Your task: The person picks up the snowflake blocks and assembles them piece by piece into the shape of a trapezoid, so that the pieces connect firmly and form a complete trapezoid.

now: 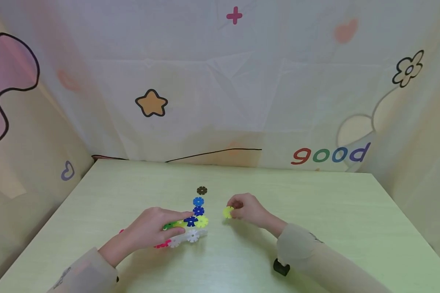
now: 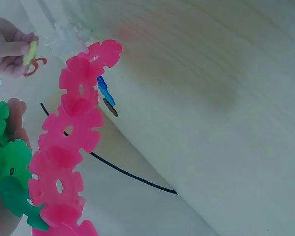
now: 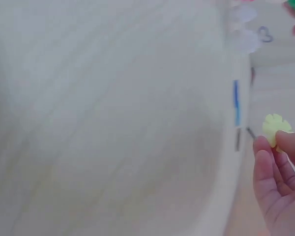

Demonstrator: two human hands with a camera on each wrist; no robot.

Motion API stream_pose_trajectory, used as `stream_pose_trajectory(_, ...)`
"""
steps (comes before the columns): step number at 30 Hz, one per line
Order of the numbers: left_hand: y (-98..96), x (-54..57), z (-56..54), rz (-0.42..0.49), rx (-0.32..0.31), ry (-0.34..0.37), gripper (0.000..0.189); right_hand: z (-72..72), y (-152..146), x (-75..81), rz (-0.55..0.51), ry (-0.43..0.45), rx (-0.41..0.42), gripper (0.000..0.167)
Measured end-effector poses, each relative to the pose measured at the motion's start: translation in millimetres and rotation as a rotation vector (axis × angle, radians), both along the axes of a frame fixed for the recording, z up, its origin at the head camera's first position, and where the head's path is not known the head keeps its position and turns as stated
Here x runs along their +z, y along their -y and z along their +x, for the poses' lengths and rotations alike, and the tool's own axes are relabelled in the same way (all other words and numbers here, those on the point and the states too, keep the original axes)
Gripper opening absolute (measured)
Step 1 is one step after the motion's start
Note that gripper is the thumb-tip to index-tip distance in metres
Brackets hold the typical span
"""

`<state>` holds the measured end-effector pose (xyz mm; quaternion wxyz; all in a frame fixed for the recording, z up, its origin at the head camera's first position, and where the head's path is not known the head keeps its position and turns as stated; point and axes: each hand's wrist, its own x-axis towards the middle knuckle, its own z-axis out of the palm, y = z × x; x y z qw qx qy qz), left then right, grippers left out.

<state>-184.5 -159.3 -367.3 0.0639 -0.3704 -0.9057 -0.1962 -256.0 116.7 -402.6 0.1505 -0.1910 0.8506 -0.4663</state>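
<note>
My left hand [image 1: 152, 230] grips a chain of linked, notched flower-shaped plastic discs between thumb and fingers. Green discs [image 2: 19, 155] run along the palm, and a dark blue disc [image 1: 191, 221] and a yellow disc [image 1: 203, 221] show beyond the fingertips. A row of pink discs [image 2: 49, 184] leading to white discs [image 1: 193, 235] extends alongside, nearer the front in the head view. To the right, my right hand [image 1: 250, 209] pinches a single yellow disc [image 3: 274, 126] by its edge between thumb and fingertips, a short gap away from the chain.
Three loose discs lie in a line on the pale table [image 1: 333, 228] behind the chain: dark blue [image 1: 198, 211], light blue [image 1: 198, 201] and brown [image 1: 202, 190]. A printed cloth [image 1: 205, 81] hangs at the back and sides of the table.
</note>
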Motion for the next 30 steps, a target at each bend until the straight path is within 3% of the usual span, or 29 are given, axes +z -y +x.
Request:
stream_pose_trajectory(6, -6.7, -0.2, -3.2, 0.005, -0.023, -0.015, 0.038, 14.7, -9.3, 22.1, -0.098, 0.001, 0.016, 0.013)
stream_pose_trajectory(13, -17.9, -1.9, -4.9, 0.024, -0.040, -0.009, 0.039, 33.9, -12.5, 36.2, -0.094, -0.007, 0.042, 0.014)
stream_pose_trajectory(21, -26.8, -4.5, -4.7, 0.029, -0.042, -0.001, 0.040, 49.3, -11.9, 40.9, -0.044, -0.065, 0.058, 0.014)
stream_pose_trajectory(30, -31.6, -3.5, -3.3, 0.023, -0.039, 0.049, 0.042, 55.1, -10.8, 40.4, -0.011, -0.141, 0.056, 0.013)
